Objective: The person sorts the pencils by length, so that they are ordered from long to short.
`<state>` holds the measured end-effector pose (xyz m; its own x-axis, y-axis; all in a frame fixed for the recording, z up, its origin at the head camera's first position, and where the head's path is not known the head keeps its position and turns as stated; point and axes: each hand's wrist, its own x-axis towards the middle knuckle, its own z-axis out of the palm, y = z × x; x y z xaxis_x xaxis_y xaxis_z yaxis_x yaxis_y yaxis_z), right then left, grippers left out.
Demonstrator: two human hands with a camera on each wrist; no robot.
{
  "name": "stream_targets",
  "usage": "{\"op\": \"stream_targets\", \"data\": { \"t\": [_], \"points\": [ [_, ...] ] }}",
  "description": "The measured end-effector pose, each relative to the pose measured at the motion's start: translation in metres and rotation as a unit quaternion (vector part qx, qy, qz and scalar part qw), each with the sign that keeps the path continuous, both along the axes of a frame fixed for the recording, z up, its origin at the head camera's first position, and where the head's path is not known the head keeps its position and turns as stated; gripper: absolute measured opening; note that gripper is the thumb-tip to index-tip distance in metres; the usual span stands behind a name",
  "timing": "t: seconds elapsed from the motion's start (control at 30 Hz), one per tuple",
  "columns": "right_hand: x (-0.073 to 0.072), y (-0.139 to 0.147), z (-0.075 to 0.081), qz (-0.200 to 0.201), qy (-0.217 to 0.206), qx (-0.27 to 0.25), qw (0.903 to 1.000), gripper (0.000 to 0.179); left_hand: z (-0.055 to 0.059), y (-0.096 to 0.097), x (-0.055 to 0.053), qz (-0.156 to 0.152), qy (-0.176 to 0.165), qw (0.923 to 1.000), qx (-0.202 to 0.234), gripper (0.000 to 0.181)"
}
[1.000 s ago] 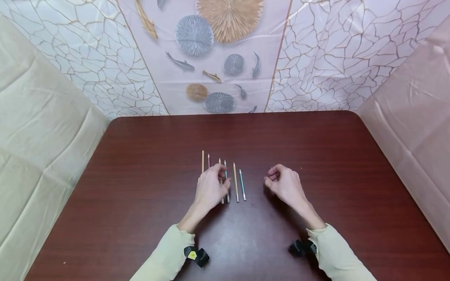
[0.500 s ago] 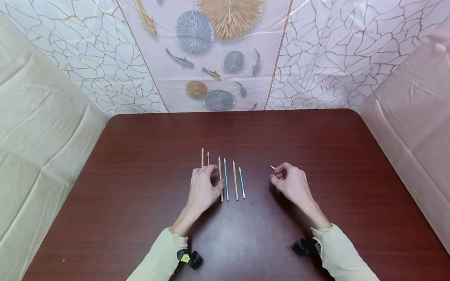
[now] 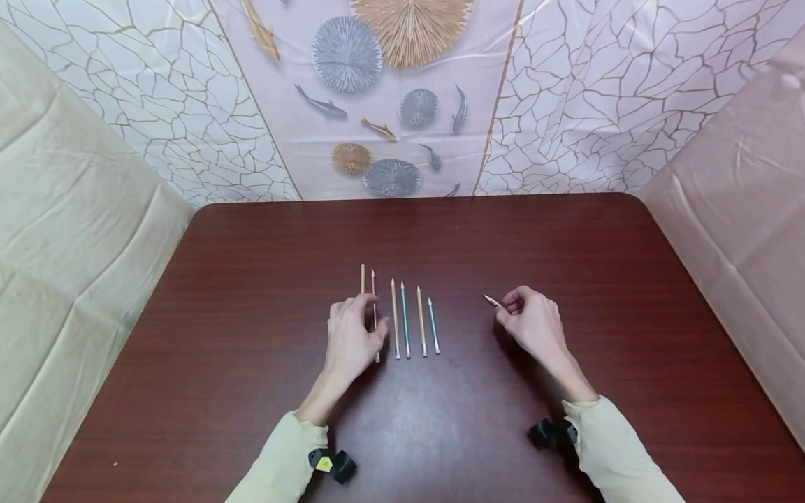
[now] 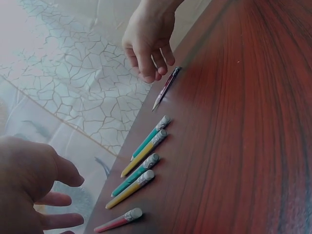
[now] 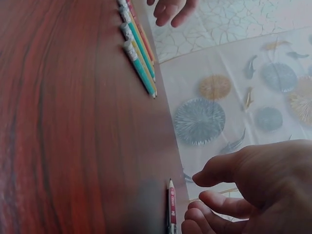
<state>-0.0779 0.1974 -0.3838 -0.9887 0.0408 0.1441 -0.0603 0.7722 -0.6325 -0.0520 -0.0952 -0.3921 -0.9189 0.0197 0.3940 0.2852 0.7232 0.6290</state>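
Note:
My left hand (image 3: 353, 335), fingers apart and loosely bent, hovers over the left end of a row of pencils. Beneath it, partly covered, lie a yellow pencil (image 3: 363, 277) and a red pencil (image 4: 118, 221) with a white eraser. To their right lie a yellow pencil (image 3: 395, 318), a teal pencil (image 3: 405, 320), another yellow pencil (image 3: 421, 321) and a shorter teal pencil (image 3: 433, 325). Off to the right, my right hand (image 3: 534, 327) hangs beside a dark red pencil (image 5: 171, 207) lying on the table. Its fingers are loosely bent, apart from that pencil in both wrist views.
The dark red wooden table (image 3: 251, 258) reaches to a patterned cloth backdrop (image 3: 390, 105). Pale cloth panels (image 3: 75, 230) flank it on both sides. A tiny white speck (image 3: 115, 464) lies near the left front.
My left hand has moved left along the row, uncovering more pencils. My right hand has drawn to the right, and the dark red pencil's tip has come into view beside its fingers.

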Motion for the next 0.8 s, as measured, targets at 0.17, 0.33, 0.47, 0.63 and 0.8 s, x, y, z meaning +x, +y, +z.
{"op": "stream_targets", "data": {
  "t": [0.17, 0.33, 0.47, 0.63, 0.8],
  "points": [
    [-0.003, 0.002, -0.004, 0.000, 0.004, 0.006, 1.0000, 0.013, -0.002, -0.004, 0.001, 0.016, -0.019, 0.9997, 0.006, 0.033],
    [-0.007, 0.003, -0.008, -0.006, 0.011, 0.014, 0.9998, 0.014, -0.003, -0.008, 0.001, 0.023, -0.024, 0.9994, 0.011, 0.033],
    [-0.009, 0.003, -0.010, -0.010, 0.014, 0.018, 0.9997, 0.015, -0.004, -0.010, 0.001, 0.025, -0.021, 0.9994, 0.012, 0.033],
    [-0.010, 0.002, -0.012, -0.010, 0.009, 0.023, 0.9996, 0.018, -0.005, -0.012, 0.000, 0.027, -0.017, 0.9994, 0.008, 0.034],
    [-0.012, 0.002, -0.014, -0.007, -0.002, 0.025, 0.9997, 0.020, -0.004, -0.014, 0.000, 0.028, -0.015, 0.9995, 0.007, 0.037]
  ]
}}
